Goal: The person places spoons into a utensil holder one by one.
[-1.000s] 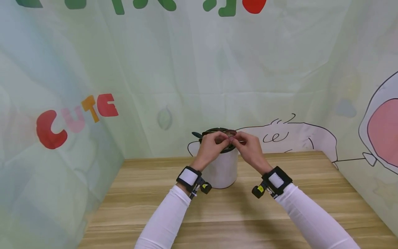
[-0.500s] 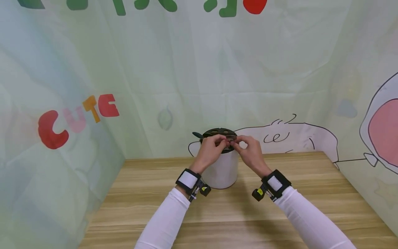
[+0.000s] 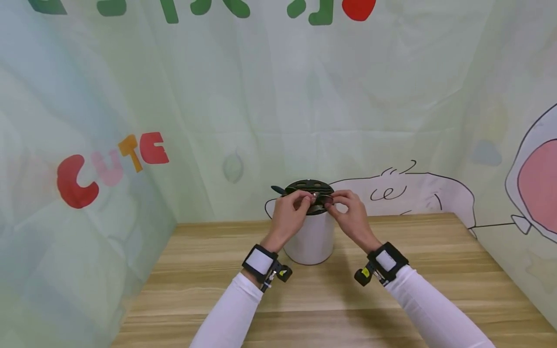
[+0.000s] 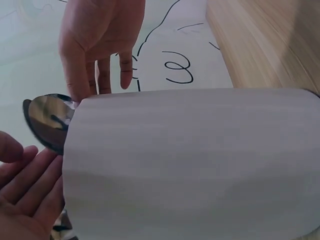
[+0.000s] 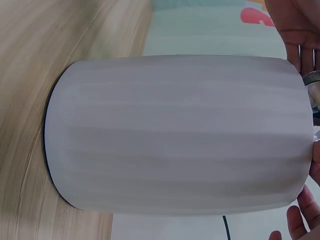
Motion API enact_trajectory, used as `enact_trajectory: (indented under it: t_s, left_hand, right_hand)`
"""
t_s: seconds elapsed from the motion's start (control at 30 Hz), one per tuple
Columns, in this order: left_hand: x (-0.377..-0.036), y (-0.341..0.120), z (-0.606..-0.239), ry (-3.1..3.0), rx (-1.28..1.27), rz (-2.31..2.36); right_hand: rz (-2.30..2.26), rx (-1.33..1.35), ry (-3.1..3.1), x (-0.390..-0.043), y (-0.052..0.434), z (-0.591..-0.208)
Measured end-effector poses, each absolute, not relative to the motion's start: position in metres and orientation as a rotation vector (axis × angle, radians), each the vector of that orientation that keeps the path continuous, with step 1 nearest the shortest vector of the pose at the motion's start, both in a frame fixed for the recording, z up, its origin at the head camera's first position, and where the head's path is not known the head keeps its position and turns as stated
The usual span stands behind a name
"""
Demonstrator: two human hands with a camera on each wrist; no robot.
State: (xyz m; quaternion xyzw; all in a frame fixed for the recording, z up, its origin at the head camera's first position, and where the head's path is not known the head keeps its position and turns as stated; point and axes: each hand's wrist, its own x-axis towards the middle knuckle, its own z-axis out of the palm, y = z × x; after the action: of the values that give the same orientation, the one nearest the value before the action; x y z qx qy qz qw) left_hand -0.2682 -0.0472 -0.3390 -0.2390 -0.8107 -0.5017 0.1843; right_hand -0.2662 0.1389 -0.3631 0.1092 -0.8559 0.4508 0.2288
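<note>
A white cylindrical utensil holder (image 3: pixel 309 239) with a dark slotted top stands upright on the table. Shiny spoon bowls show above its rim. My right hand (image 3: pixel 351 215) pinches the edge of one dark, reflective spoon (image 3: pixel 325 198) between thumb and index finger; this spoon (image 4: pixel 47 120) mirrors its surroundings in the left wrist view. At the rim's left side, my left hand (image 3: pixel 289 217) has its fingertips beside a small shiny edge. In the left wrist view the left fingers (image 4: pixel 37 185) look fairly straight, with nothing seen between them. The spoons' lower parts are hidden inside the holder.
A dark green handle (image 3: pixel 278 190) sticks out of the holder at the left. The wooden table (image 3: pixel 217 270) meets a pale printed curtain (image 3: pixel 243 96) right behind the holder. Curtains also rise on both sides.
My hands have drawn apart; the left has moved slightly left and down. More of the slotted top and the spoons shows between them.
</note>
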Motion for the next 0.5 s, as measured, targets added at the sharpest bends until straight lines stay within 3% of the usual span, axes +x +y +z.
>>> enact_trajectory:
  t_s: [0.5]
  left_hand:
    - [-0.239, -0.076, -0.355, -2.061, -0.723, -1.246]
  right_hand:
    - [1.288, 0.345, -2.307, -0.252, 0.150, -0.365]
